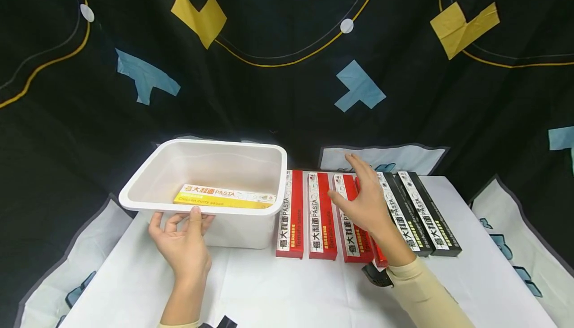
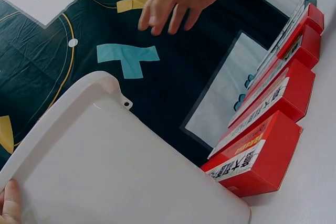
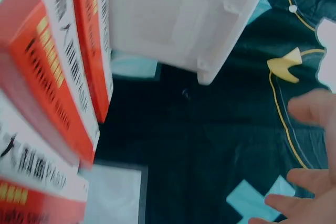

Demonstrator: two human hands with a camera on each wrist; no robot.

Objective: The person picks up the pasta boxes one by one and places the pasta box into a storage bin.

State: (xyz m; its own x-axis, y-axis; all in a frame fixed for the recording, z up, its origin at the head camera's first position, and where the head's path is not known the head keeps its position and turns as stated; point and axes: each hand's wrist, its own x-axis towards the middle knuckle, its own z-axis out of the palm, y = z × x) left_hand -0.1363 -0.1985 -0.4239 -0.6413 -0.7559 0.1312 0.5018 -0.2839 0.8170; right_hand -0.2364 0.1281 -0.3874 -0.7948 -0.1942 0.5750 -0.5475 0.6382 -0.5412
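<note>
My left hand grips the near rim of a white plastic bin, thumb over the lip and fingers beneath it. Inside the bin lies a yellow and white pasta box printed "Chicken curry sauce". Over the red tomato sauce pasta boxes hovers my right hand, its fingers extended and thumb apart, holding nothing. In the right wrist view, the fingers are spread away from the boxes. The left wrist view shows the left thumb against the bin's rim.
Several red boxes stand in a row right of the bin, one partly hidden by my right arm. Further right are black and white pasta boxes. A white-covered table lies under everything, and a dark curtain hangs behind it.
</note>
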